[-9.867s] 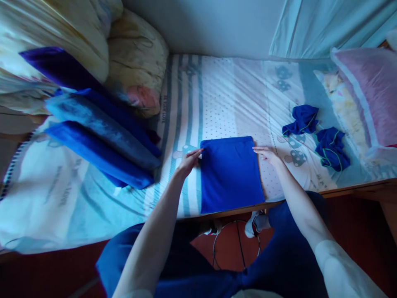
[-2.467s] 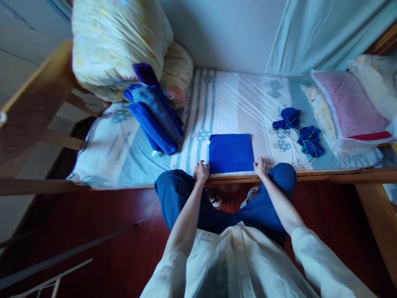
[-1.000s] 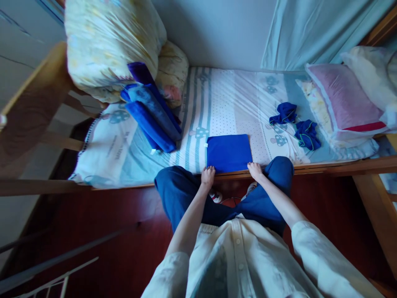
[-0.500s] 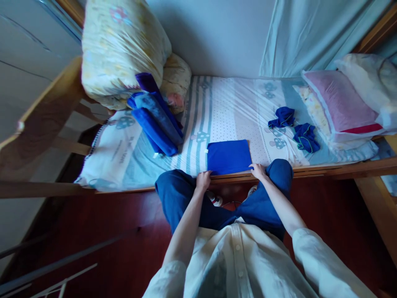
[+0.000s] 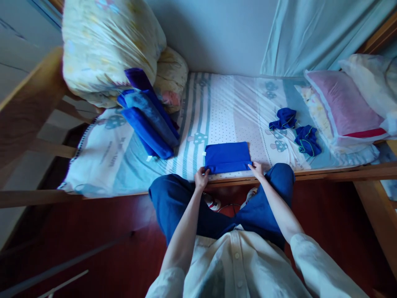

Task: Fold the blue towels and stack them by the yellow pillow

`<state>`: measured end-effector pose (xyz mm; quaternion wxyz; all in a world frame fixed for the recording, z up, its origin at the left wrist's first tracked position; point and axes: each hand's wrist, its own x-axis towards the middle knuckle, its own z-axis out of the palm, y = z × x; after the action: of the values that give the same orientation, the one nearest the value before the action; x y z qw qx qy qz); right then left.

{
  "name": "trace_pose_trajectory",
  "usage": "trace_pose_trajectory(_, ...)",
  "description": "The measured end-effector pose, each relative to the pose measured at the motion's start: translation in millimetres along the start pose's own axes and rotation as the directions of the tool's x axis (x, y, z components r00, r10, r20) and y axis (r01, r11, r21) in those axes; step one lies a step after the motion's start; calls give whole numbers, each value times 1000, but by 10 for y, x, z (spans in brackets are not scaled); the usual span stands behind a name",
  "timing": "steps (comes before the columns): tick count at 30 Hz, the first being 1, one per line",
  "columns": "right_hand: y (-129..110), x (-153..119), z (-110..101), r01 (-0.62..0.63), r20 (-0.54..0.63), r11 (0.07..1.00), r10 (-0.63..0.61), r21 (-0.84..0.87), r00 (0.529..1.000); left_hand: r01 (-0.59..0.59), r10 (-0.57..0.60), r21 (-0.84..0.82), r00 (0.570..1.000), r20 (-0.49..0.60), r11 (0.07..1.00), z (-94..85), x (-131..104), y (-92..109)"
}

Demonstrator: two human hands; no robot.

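A blue cloth (image 5: 228,154) lies flat at the front edge of the bed, with a small white tag on its left side. Its near edge is turned up into a narrow fold. My left hand (image 5: 202,178) pinches the near left corner of that fold. At the near right corner, my right hand (image 5: 256,170) grips the cloth between thumb and fingers. Several rolled blue cloths (image 5: 150,120) rest together to the left, leaning against a large yellow patterned bundle. Two crumpled dark blue cloths (image 5: 307,140) with green edging lie to the right.
The bed (image 5: 192,120) has a mushroom-print sheet and a wooden front rail (image 5: 331,174). The yellow bundle (image 5: 114,49) stands at the left end beside a wooden headboard (image 5: 34,82). A pink pillow (image 5: 344,103) lies at the right end. Behind hangs a pale curtain (image 5: 297,37).
Both hands have lifted the cloth's near edge and turned it over, making a narrow fold. The view has shifted slightly.
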<state>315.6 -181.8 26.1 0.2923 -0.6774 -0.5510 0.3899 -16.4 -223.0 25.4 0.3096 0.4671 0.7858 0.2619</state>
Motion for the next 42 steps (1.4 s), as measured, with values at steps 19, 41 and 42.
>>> trace_pose_trajectory(19, 165, 83, 58, -69, 1, 993, 69, -96, 998, 197, -197, 142, 980, -12, 970, 66, 21, -169)
trace_pose_trajectory(41, 77, -5, 40, -56, -47, 968, 46, -244, 998, 139, -136, 51, 989, -58, 989, 43, -50, -120)
trace_pose_trajectory(42, 31, -41, 21, -20, -65, 960, 1, -280, 998, 110, -107, 49, 992, -71, 993, 23, -60, -103)
